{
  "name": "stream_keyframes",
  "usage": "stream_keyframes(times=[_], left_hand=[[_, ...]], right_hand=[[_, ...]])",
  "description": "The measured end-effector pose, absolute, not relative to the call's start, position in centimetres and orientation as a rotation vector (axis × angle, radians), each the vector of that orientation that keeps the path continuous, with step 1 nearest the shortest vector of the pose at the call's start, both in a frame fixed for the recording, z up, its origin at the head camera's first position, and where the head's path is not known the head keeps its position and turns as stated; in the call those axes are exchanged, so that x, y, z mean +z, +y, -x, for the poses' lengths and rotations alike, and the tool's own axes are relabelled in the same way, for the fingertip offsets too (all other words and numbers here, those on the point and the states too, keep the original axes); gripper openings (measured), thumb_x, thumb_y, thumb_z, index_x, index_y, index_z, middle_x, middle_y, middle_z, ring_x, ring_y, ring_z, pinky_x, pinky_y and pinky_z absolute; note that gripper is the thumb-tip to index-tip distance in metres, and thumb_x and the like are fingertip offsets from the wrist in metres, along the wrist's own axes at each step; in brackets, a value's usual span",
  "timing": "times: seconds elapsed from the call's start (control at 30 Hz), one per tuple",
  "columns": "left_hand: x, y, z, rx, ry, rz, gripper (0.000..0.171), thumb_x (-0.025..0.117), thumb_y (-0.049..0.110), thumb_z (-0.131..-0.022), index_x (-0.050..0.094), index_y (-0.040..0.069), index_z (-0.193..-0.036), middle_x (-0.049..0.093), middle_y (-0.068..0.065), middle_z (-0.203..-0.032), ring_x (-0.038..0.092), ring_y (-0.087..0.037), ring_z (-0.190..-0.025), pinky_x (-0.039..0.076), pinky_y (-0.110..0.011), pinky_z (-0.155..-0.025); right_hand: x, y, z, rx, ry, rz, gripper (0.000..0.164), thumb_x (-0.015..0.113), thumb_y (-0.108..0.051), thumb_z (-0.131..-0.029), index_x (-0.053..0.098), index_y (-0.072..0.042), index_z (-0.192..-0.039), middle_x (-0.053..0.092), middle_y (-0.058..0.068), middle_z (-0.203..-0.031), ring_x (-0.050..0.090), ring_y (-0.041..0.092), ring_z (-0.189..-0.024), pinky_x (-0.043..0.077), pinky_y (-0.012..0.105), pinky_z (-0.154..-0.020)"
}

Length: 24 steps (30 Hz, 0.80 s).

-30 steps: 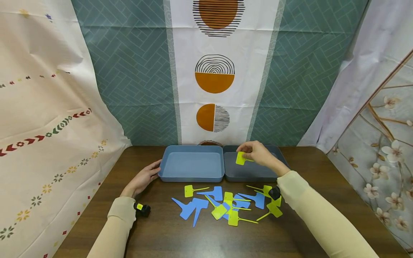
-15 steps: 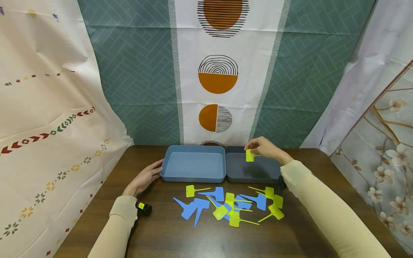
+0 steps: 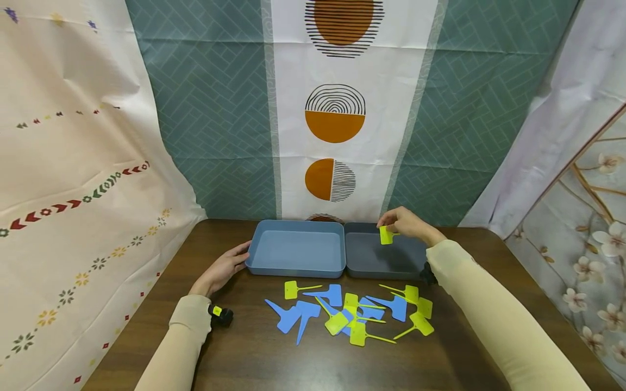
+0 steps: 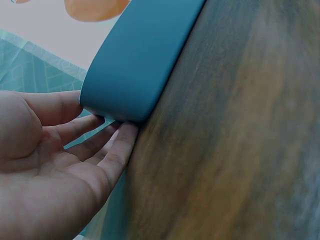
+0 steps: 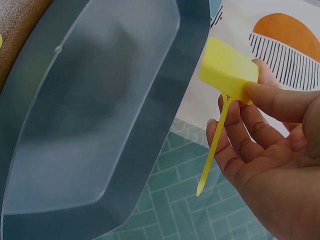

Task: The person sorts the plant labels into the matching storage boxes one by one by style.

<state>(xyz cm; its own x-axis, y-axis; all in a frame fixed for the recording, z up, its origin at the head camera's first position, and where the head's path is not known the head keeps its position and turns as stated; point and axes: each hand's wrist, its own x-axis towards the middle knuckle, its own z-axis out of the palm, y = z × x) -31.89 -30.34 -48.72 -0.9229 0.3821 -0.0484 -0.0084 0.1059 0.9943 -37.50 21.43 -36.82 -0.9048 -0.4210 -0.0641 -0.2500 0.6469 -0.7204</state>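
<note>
My right hand [image 3: 407,224] pinches a yellow T-shaped plant label [image 5: 227,67] between thumb and fingertips, over the dark grey tray [image 3: 381,266]. In the right wrist view the label's thin stem points down past the loosely bent fingers. At the left end of the blue tray [image 3: 293,271], my left hand [image 3: 226,269] touches its wall. The left wrist view shows fairly straight fingers [image 4: 117,150] against the tray's end. In front of both trays, blue labels [image 3: 308,309] and yellow labels [image 3: 358,332] lie scattered, some overlapping.
Both trays stand side by side on the brown wooden table [image 3: 274,364]. A patterned curtain [image 3: 337,179] hangs behind its far edge, with more cloth at either side. Each wrist wears a small black camera [image 3: 224,316].
My right hand has moved right and slightly farther over the dark tray, carrying the yellow label. My left hand stays at the blue tray's end. The head view has shifted slightly.
</note>
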Motion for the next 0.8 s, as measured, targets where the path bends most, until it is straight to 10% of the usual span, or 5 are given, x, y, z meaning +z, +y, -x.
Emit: stream_keyframes(times=[0.8], left_hand=[[-48.7,-30.3,31.8,1.891,2.091,-0.351,0.058,0.035,0.011,-0.115,0.010,-0.001,-0.166,0.008,-0.023,-0.172,0.013,-0.042,-0.157,0.014,-0.059,-0.127]], right_hand=[[-37.6,22.7,37.4,-1.018,2.689,0.483,0.033,0.048,0.007,-0.102,0.065,0.006,-0.131,0.061,0.029,-0.130,0.059,0.044,-0.121,0.050,0.058,-0.106]])
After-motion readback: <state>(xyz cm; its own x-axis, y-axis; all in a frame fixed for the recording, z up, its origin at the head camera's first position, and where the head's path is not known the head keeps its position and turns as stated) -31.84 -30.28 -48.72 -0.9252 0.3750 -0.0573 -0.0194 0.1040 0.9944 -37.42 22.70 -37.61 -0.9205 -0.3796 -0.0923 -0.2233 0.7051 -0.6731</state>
